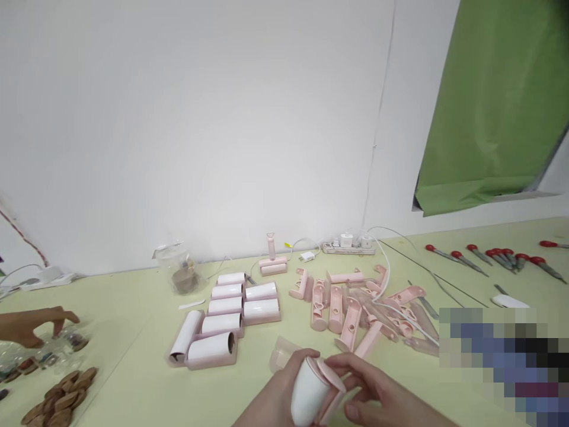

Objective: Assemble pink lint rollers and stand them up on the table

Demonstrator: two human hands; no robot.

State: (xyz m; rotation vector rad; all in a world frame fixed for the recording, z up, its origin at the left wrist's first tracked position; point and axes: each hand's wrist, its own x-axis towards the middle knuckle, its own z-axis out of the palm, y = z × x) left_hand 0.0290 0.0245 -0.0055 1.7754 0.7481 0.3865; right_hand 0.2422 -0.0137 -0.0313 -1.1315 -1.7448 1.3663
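In my left hand (275,391) is a white lint roller roll (306,394), tilted, with a pink plastic holder (334,394) against its right side. My left fingers are closed around the roll, partly hidden behind it. The fingers of my right hand (377,388) curl onto the upper right edge of the pink holder, its thumb low beside it. Whether the roll sits fully inside the holder I cannot tell. Just behind my left hand lies a clear plastic cover (284,353).
White rolls in pink holders (222,325) stand grouped left of centre. Loose pink holders (351,323) and clear covers are heaped at right, crossed by a white cable (387,261). Red-handled tools (471,264) lie far right. Another person's hand (33,326) is at left, near wooden pieces (64,397).
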